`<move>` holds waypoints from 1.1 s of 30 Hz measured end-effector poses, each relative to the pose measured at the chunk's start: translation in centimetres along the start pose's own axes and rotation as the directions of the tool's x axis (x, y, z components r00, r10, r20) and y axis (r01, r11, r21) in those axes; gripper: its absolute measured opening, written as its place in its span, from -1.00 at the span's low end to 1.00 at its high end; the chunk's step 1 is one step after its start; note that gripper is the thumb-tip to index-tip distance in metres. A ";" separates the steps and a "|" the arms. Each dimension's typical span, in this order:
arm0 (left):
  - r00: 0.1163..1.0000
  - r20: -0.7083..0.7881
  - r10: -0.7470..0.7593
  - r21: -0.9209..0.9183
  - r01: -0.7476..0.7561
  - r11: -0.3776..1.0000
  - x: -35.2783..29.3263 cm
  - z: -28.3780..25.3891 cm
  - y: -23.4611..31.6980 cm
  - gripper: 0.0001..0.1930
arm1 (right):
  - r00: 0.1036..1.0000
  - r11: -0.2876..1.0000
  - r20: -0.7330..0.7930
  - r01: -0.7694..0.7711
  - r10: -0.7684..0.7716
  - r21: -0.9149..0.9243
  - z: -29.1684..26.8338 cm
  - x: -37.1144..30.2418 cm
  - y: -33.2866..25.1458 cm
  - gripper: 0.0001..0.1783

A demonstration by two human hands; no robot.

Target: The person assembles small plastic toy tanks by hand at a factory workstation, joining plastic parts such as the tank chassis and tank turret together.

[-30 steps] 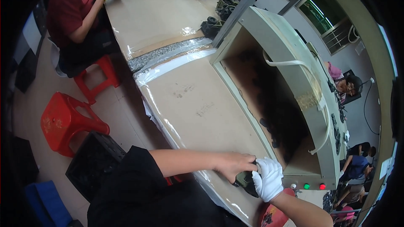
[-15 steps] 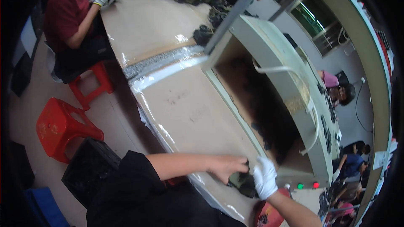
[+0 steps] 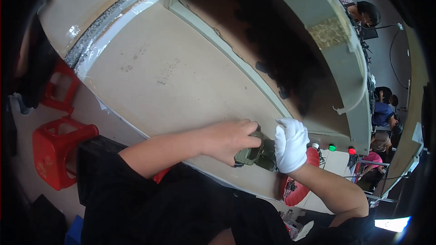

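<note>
Viewpoint has tipped downward since the earlier frame, so both hands sit higher in the picture, the bench's far end is cut off, and the right glove's fingers, more spread before, are now drawn together. Bare left hand (image 3: 227, 140) is closed around the upper side of an olive-green toy vehicle (image 3: 259, 152), fingers over its top and side. Gloved right hand (image 3: 291, 145) stands at the vehicle's other end, fingers partly curled; whether it touches the vehicle or holds anything small cannot be told. Vehicle is at the bench's near right part, between the hands; whether its underside bears on the top is hidden. Judged by look, it should be light and stiff, hard plastic with a smooth skin, its open frame-like parts the likeliest to snap; the solid body sides appear the sounder grip. Workbench (image 3: 181, 95) has a smooth tan top, lightly smudged, crossed at the far left by a grey speckled strip (image 3: 116, 20). Beside it stands a pale grey-green booth (image 3: 293, 7), its shadowed interior holding dark pieces (image 3: 261, 66) near the opening; white, green (image 3: 332, 147) and red buttons are fitted at its near corner. Red basin (image 3: 299, 194) sits below the right wrist. Red plastic stool (image 3: 52, 154) stands on the floor at left; several people (image 3: 386, 113) are at far right.
</note>
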State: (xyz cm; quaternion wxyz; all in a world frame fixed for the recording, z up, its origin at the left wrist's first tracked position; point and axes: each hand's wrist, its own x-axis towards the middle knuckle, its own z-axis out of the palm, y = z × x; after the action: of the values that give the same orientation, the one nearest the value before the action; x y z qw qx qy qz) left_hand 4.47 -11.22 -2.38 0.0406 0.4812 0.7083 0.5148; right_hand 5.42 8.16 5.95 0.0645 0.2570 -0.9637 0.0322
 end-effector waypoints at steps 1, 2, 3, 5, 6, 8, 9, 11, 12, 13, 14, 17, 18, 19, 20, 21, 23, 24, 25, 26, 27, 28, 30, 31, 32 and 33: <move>1.000 -0.011 0.008 0.011 -0.008 1.000 -0.1 0.1 0.1 -0.65 | 1.000 1.000 0.021 0.006 -0.006 -0.004 -0.2 0.0 -0.3 -0.76; 1.000 -0.010 -0.003 0.000 0.003 1.000 0.0 0.3 0.1 -0.65 | 0.999 1.000 0.039 0.012 -0.011 -0.008 -0.3 0.1 -0.3 -0.76; 1.000 -0.008 -0.009 -0.010 0.009 1.000 0.0 0.5 0.1 -0.66 | 1.000 1.000 -0.010 0.021 -0.021 0.015 -0.1 0.4 -0.1 -0.78; 1.000 0.003 -0.007 -0.012 0.007 1.000 0.2 0.4 0.3 -0.66 | 1.000 1.000 0.018 -0.010 0.010 0.013 0.2 0.2 0.0 -0.78; 1.000 -0.008 -0.003 -0.010 0.003 1.000 0.2 0.5 0.0 -0.66 | 0.998 0.999 0.041 -0.039 0.039 0.003 0.4 -0.1 -0.1 -0.79; 1.000 -0.002 0.027 0.009 -0.027 1.000 0.2 0.5 -0.2 -0.65 | 1.000 0.998 -0.006 -0.029 0.028 -0.057 0.3 0.4 -0.2 -0.78; 1.000 -0.008 0.023 0.028 -0.023 0.999 -0.1 0.2 -0.6 -0.65 | 0.997 0.998 -0.081 0.000 -0.004 -0.059 0.6 0.9 -0.4 -0.78; 0.999 -0.036 0.032 0.006 -0.032 0.999 -0.4 0.0 -0.8 -0.63 | 0.967 0.997 -0.247 0.042 -0.058 -0.070 -0.3 1.0 -1.2 -0.77; 0.998 -0.024 0.056 0.021 -0.056 0.998 -0.7 -0.7 -0.5 -0.63 | 0.961 0.996 -0.271 0.029 -0.051 -0.084 -0.6 0.4 -1.6 -0.77; 0.999 -0.050 -0.002 0.023 0.004 1.000 -1.0 -1.3 -0.1 -0.61 | 0.901 1.000 -0.433 0.001 -0.005 -0.010 -0.6 -0.4 -1.5 -0.76; 0.995 -0.078 -0.062 0.024 0.064 0.998 -1.5 -2.0 0.3 -0.59 | 0.814 0.998 -0.579 -0.011 0.049 0.068 -0.8 -1.3 -1.4 -0.75; 0.940 -0.341 0.010 0.370 0.124 0.921 -4.2 -6.8 2.5 -0.57 | 0.720 0.983 -0.669 -0.146 0.183 0.112 -2.0 -7.9 0.6 -0.78; 0.873 -0.444 -0.201 0.382 0.387 0.839 -6.6 -8.8 2.8 -0.57 | 0.671 0.971 -0.707 -0.213 0.225 0.106 -2.3 -10.7 2.0 -0.80; 0.770 -0.624 -0.133 0.411 0.468 0.783 -8.4 -10.4 2.3 -0.54 | 0.641 0.938 -0.704 -0.331 0.306 0.106 -2.8 -13.2 3.6 -0.81; 0.575 -0.792 -0.208 0.269 0.633 0.725 -11.0 -12.4 1.4 -0.50 | 0.600 0.892 -0.702 -0.437 0.383 0.113 -3.4 -15.6 5.2 -0.82; 0.502 -0.860 -0.094 0.360 0.726 0.586 -16.2 -15.5 -1.4 -0.48 | 0.494 0.802 -0.680 -0.547 0.542 0.242 -3.3 -18.0 7.2 -0.83; 0.314 -0.948 0.048 0.316 0.918 0.238 -21.5 -20.1 -4.4 -0.45 | 0.288 0.596 -0.605 -0.697 0.742 0.400 -2.3 -23.4 11.8 -0.83; 0.182 -0.980 0.076 0.192 0.968 0.160 -22.8 -22.0 -6.0 -0.44 | 0.195 0.500 -0.578 -0.752 0.792 0.431 -2.2 -25.9 13.8 -0.82; 0.130 -0.990 0.052 0.135 0.985 0.110 -23.1 -23.4 -7.0 -0.42 | 0.209 0.488 -0.609 -0.805 0.765 0.337 -2.3 -27.5 15.0 -0.83; 0.146 -0.987 0.067 0.151 0.986 0.073 -22.4 -24.7 -8.0 -0.44 | 0.196 0.479 -0.612 -0.809 0.766 0.341 -2.3 -28.6 16.4 -0.83; 0.167 -0.985 0.050 0.171 0.983 0.070 -23.5 -27.6 -10.1 -0.41 | 0.198 0.456 -0.578 -0.820 0.792 0.345 -2.3 -29.1 18.0 -0.83; 0.185 -0.982 0.034 0.187 0.980 0.065 -24.2 -30.0 -12.0 -0.38 | 0.203 0.437 -0.542 -0.829 0.816 0.348 -2.0 -29.0 19.7 -0.83; 0.243 -0.970 0.022 0.241 0.969 -0.047 -21.1 -30.8 -13.6 -0.32 | 0.224 0.411 -0.510 -0.865 0.831 0.289 -2.2 -28.2 23.0 -0.81; 0.291 -0.957 0.004 0.286 0.945 -0.159 -18.7 -30.3 -13.6 -0.27 | 0.232 0.358 -0.430 -0.903 0.873 0.239 -2.5 -27.4 25.0 -0.78; 0.281 -0.960 0.015 0.275 0.949 -0.155 -16.8 -29.9 -13.0 -0.27 | 0.236 0.311 -0.345 -0.933 0.909 0.182 -2.8 -26.6 27.1 -0.75; 0.245 -0.967 -0.067 0.252 0.958 -0.138 -12.8 -27.9 -10.9 -0.28 | 0.239 0.316 -0.354 -0.932 0.904 0.179 -3.1 -26.2 29.5 -0.75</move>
State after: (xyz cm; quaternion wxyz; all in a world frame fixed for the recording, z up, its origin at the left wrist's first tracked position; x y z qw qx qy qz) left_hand -11.10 -39.81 -3.38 -0.2820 -0.2572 0.9239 0.0274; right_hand 13.51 46.84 4.44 0.2335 -0.3690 -0.8959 0.0812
